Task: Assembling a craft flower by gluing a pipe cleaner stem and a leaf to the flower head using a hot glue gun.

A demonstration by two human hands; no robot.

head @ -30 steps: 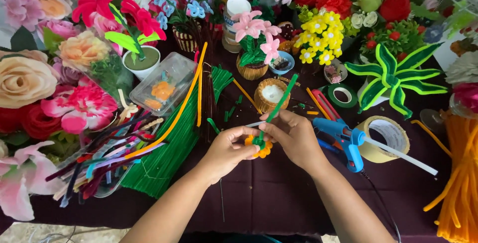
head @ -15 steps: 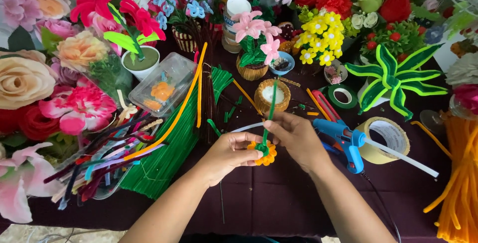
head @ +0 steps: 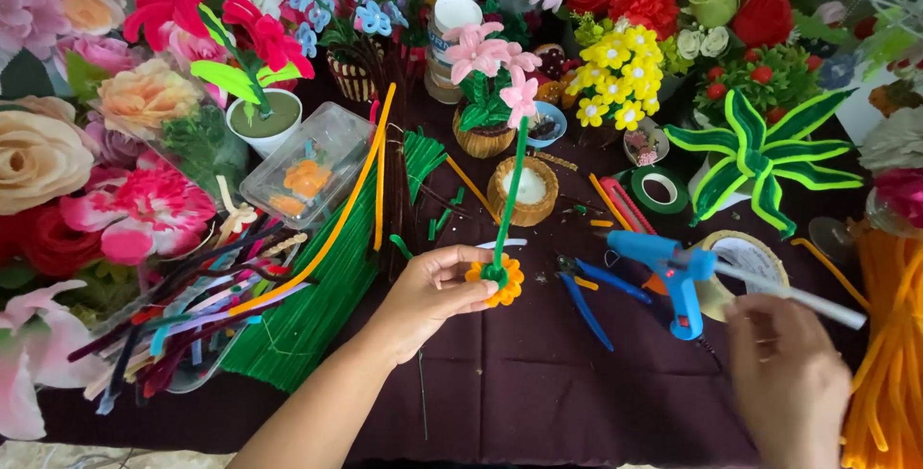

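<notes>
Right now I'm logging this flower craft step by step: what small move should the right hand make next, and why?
Probably close the right hand around the blue glue gun's handle. The hand hovers open just beside it, touching nothing, while the left hand holds the orange pipe-cleaner flower with its green stem upright, seemingly waiting to be fixed.

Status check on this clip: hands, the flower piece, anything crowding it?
Left hand pinching orange pipe-cleaner flower, green stem upright. Right hand open, reaching at blue glue gun. Blue-handled pliers lie just right of the flower.
</notes>
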